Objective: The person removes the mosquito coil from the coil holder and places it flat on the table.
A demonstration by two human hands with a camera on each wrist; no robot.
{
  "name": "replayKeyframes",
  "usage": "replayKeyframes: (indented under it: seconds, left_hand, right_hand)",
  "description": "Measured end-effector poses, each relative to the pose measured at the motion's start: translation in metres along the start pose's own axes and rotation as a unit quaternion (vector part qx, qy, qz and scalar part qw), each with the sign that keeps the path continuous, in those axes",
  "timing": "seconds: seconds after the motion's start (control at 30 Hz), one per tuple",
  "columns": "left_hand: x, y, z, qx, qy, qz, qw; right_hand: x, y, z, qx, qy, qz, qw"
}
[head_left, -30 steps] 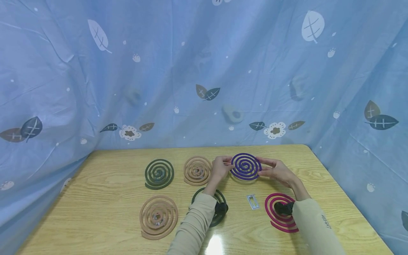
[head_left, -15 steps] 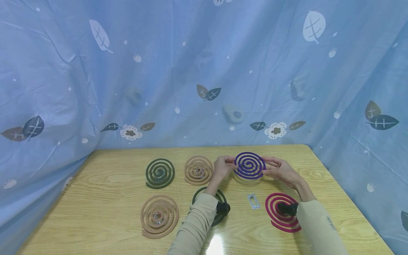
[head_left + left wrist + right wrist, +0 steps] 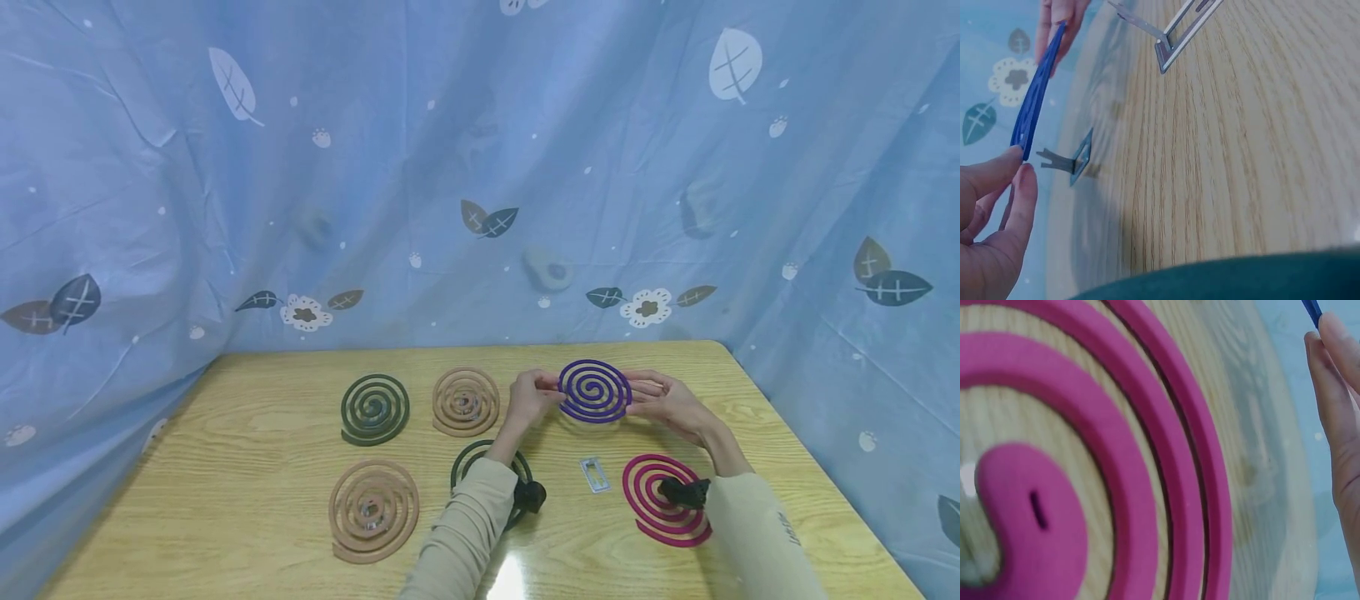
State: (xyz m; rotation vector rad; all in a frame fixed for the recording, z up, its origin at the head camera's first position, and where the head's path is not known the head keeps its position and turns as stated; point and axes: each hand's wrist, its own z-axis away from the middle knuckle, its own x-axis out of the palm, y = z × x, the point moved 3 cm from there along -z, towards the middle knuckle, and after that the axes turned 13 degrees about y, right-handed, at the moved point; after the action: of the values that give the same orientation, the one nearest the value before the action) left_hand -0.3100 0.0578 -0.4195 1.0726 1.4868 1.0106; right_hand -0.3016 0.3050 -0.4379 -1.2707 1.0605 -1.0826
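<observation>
A purple mosquito coil [image 3: 592,387] is held up between both hands near the table's back. My left hand [image 3: 529,402] pinches its left edge between thumb and fingers. At the opposite edge, my right hand [image 3: 670,407] grips it with thumb and fingers. The left wrist view has the coil [image 3: 1036,100] edge-on, tilted above the table, with a small metal coil stand [image 3: 1082,157] close to it, prong raised. Another metal stand [image 3: 592,463] lies nearer the front. A pink mosquito coil [image 3: 1132,512] lies flat under the right wrist.
Left on the wooden table [image 3: 247,475] are a dark green coil [image 3: 371,407] and two tan coils, one at the back [image 3: 437,404] and one in front [image 3: 333,510]. Another dark green coil [image 3: 456,468] is partly hidden under the left forearm. A blue patterned curtain [image 3: 390,167] hangs behind.
Both hands have shifted slightly to the right, carrying the purple mosquito coil with them. The coils and the stand on the table stay where they were.
</observation>
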Motion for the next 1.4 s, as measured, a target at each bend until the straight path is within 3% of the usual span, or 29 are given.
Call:
replayKeyframes:
  seconds: [0.23,0.53,0.8,1.07,1.4]
  left_hand:
    - [0.005,-0.002,0.001,-0.001,-0.008,-0.023,0.9997]
    - [0.018,-0.003,0.003,-0.010,-0.022,-0.006,0.9997]
    - [0.034,0.001,0.010,0.009,-0.018,0.006,0.9998]
    - [0.050,0.006,0.015,0.028,0.007,0.004,0.9996]
    - [0.068,0.009,0.018,0.018,0.028,-0.003,0.9994]
  right_hand:
    - [-0.009,0.002,0.003,0.003,0.013,0.014,1.000]
    - [-0.020,-0.001,0.009,0.002,-0.003,-0.005,1.000]
    - [-0.035,0.000,0.013,0.036,0.010,0.065,0.997]
    - [-0.045,0.001,0.017,0.038,0.014,0.085,0.996]
    - [-0.058,0.002,0.022,0.047,0.056,0.125,0.989]
